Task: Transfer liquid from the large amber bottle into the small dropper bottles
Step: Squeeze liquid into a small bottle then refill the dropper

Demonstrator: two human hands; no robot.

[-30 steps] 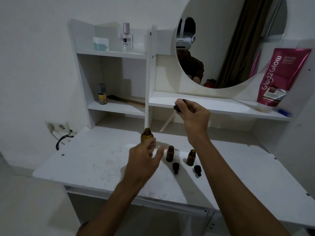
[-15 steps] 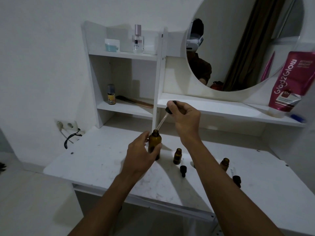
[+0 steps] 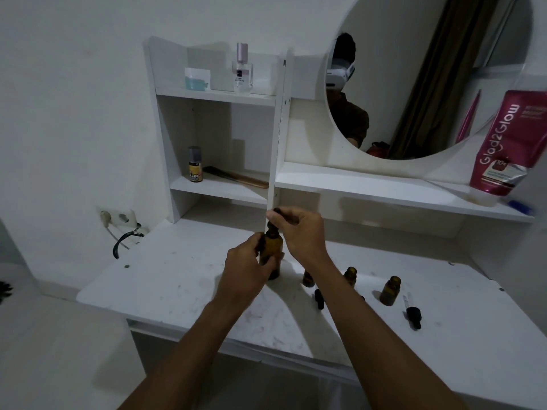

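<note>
The left hand point(image 3: 247, 266) has its fingers wrapped around the body of the large amber bottle point(image 3: 272, 252), which stands upright on the white surface point(image 3: 165, 287) in front of the shelf unit. Above it, the right hand point(image 3: 302, 230) pinches the black dropper cap point(image 3: 279, 213) at the bottle's neck. Further right stand three small dropper bottles, uncapped: one point(image 3: 307, 279) partly hidden behind the right forearm, one point(image 3: 350, 274) beside it, one point(image 3: 390, 290) apart. Loose droppers point(image 3: 413, 313) lie near them.

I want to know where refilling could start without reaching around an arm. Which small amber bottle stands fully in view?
The rightmost small bottle, open-topped beside a loose dropper cap. The other two are partly hidden behind the right forearm.
</note>
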